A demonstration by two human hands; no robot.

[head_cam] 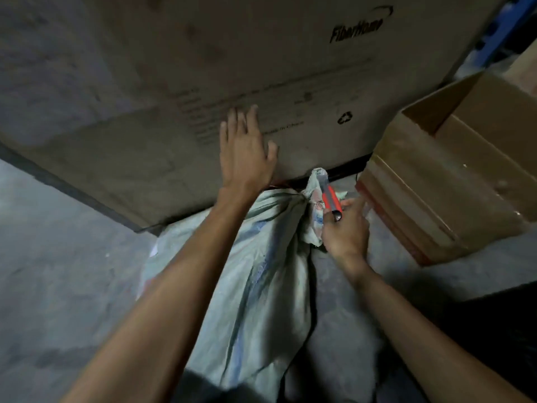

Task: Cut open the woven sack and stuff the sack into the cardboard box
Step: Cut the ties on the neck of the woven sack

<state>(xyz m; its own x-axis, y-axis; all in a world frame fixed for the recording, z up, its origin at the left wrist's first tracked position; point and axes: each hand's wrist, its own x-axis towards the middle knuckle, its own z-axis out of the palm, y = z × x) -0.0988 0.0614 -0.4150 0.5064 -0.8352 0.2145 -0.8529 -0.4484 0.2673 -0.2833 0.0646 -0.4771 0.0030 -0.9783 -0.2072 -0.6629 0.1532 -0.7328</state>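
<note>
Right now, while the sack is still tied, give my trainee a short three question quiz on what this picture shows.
1. True or false: the left hand is gripping the sack.
2. What does the right hand hold? A) scissors B) a red and grey utility knife C) a roll of tape
3. Fill in: the open cardboard box stands to the ___ of the sack's tied neck.

Key:
1. False. It lies flat and open against the big printed carton.
2. B. The knife points at the neck.
3. Right.
</note>
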